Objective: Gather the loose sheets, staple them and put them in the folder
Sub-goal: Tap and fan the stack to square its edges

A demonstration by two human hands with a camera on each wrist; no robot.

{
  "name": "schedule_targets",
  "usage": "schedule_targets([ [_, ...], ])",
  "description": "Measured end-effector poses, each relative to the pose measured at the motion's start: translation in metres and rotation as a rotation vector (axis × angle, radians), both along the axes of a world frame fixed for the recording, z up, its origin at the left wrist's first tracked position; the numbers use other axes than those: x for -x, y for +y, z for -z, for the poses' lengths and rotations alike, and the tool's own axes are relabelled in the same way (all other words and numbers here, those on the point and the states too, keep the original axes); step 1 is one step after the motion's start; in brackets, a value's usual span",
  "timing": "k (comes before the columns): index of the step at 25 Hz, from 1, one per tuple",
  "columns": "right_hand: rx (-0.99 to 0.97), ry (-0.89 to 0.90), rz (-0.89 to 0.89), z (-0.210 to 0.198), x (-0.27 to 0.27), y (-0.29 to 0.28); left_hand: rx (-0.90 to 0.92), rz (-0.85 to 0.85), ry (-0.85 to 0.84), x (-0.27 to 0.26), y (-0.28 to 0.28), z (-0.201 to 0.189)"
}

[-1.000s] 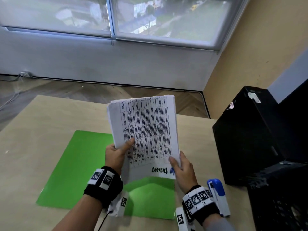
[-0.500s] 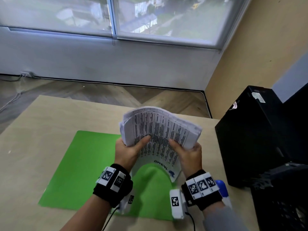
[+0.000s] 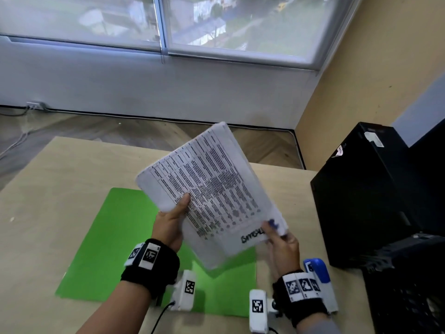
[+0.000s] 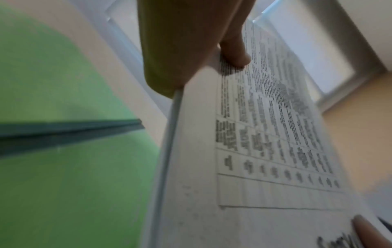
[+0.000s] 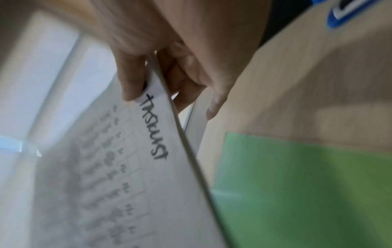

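Note:
I hold a stack of printed white sheets [image 3: 212,196] in the air over the green folder [image 3: 108,239], which lies flat on the table. The stack is tilted, its top corner pointing away and to the right. My left hand [image 3: 172,220] grips its left edge, thumb on the printed face [image 4: 235,55]. My right hand [image 3: 280,239] pinches the lower right corner beside the handwritten word [image 5: 157,127], thumb on top and fingers underneath. A blue and white stapler [image 3: 320,283] lies on the table just right of my right wrist.
A black computer tower [image 3: 361,194] stands at the table's right side, with a black crate-like object [image 3: 409,285] in front of it. The wooden table [image 3: 48,189] reaches left and ahead of the folder. Beyond it are the floor, a wall and a window.
The stack was upright, then bent into an arch between both hands. Now it is flat again and rotated clockwise, with my right hand at its lower right corner.

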State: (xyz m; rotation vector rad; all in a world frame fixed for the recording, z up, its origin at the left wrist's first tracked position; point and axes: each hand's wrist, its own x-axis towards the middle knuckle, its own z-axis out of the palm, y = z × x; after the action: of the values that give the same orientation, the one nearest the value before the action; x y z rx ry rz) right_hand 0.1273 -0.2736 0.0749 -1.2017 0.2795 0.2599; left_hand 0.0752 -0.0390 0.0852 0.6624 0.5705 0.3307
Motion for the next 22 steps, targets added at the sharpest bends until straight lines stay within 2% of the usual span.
schedule_targets([
  [2,-0.194,0.02,0.028,-0.012,-0.002,0.008,0.14,0.148,-0.026,0.002,-0.013,0.003],
  [4,-0.151,0.014,-0.015,-0.026,-0.006,0.016,0.185,0.199,0.001,0.002,-0.021,0.006],
  [7,0.093,-0.113,-0.024,-0.044,-0.014,0.008,-0.022,0.057,0.07,0.005,0.007,0.012],
  [8,0.149,-0.175,-0.044,-0.049,-0.018,0.004,-0.125,0.071,0.081,0.008,0.025,0.01],
  [11,0.261,-0.404,-0.143,-0.066,-0.022,-0.003,-0.485,0.322,0.157,0.015,0.061,-0.009],
  [13,0.321,-0.472,-0.196,-0.071,-0.023,0.003,-0.598,0.382,0.148,0.012,0.061,-0.024],
  [15,0.326,-0.509,-0.194,-0.068,-0.021,0.008,-0.614,0.236,0.105,0.004,0.05,-0.034],
  [18,0.298,-0.488,-0.132,-0.058,-0.019,0.014,-0.611,0.036,0.051,-0.005,0.027,-0.029],
  [20,0.29,-0.416,-0.088,-0.038,-0.016,0.015,-0.571,-0.016,0.082,-0.003,0.015,-0.013],
  [22,0.311,-0.286,-0.117,-0.005,-0.012,0.009,-0.524,-0.007,0.141,0.001,0.01,0.012],
])
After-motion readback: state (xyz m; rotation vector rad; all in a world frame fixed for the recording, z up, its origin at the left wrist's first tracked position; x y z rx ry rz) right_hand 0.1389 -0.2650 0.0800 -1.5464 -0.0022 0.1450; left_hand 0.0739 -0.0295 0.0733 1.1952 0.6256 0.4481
